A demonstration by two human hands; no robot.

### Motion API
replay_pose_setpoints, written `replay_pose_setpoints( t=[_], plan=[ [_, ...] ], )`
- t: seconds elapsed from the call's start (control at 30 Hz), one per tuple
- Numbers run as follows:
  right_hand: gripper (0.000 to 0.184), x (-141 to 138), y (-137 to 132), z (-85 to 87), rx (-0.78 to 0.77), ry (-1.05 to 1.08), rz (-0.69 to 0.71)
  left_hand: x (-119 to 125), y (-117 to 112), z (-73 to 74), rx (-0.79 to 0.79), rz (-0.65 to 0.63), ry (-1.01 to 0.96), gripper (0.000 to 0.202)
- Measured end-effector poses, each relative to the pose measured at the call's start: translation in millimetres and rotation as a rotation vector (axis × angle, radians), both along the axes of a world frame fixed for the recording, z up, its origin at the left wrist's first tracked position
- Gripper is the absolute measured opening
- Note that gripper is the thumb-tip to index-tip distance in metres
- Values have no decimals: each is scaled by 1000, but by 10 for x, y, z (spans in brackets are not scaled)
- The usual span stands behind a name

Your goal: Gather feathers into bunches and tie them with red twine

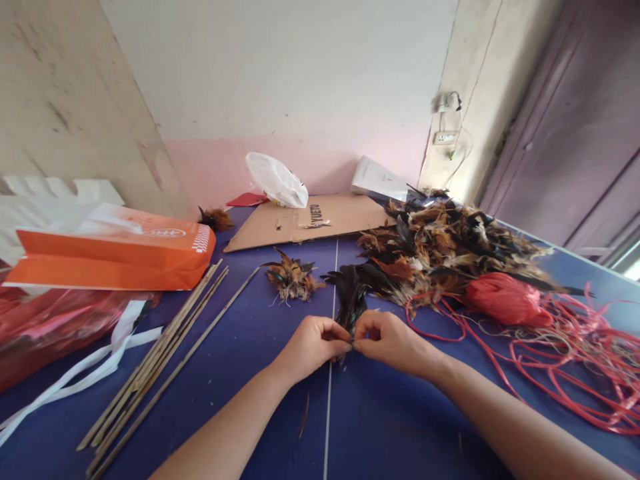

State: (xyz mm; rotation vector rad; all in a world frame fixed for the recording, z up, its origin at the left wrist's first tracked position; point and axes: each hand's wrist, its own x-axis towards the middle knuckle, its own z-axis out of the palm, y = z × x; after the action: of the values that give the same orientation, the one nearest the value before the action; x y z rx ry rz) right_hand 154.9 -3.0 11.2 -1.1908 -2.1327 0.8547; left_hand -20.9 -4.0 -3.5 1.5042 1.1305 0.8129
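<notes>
Both hands meet at the quill end of a bunch of dark feathers (349,293) over the blue table (280,427). My left hand (320,341) pinches the base of the bunch from the left, thumb against the bent forefinger. From the right, my right hand (383,339) pinches at the same spot, its fingertips almost touching the left ones. The dark plumes fan away from me toward a big pile of brown and black feathers (440,243). A small brown feather bundle (293,277) lies just beyond my left hand. Whatever fine thing lies between the fingertips is hidden.
Several thin sticks (160,360) lie at the left beside an orange bag (115,257) and white strips (117,343). Red plastic twine (505,300) spreads tangled at the right. Flat cardboard (280,227), a white plastic bag (277,180) and a white box (377,179) are at the back.
</notes>
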Motion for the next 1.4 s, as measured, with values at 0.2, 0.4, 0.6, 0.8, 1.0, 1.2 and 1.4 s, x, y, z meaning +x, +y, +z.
replay_pose_setpoints(
  t=[0.2, 0.4, 0.6, 0.8, 1.0, 1.2, 1.4],
  plan=[
    [11, -4, 44, -18, -100, 114, 1, 12, -59, 41, 156, -14, 59, 11],
    [16, 65, 85, -23, 15, 49, 12, 2, -9, 21, 75, -7, 7, 12],
    [6, 7, 39, -61, 211, -30, 37, -21, 8, 9, 72, -18, -14, 13],
    [10, 12, -6, -34, 259, -46, 103, -35, 28, -4, -11, 3, -60, 13],
    [10, 10, -16, -22, 236, -8, 196, -44, 36, -18, -4, 0, -98, 13],
    [31, -14, -10, 9, 139, 82, 43, -25, 12, -43, 138, -62, -30, 10],
    [32, -28, -15, -19, 144, 20, 137, -23, 3, -40, 210, -62, 19, 6]
  ],
)
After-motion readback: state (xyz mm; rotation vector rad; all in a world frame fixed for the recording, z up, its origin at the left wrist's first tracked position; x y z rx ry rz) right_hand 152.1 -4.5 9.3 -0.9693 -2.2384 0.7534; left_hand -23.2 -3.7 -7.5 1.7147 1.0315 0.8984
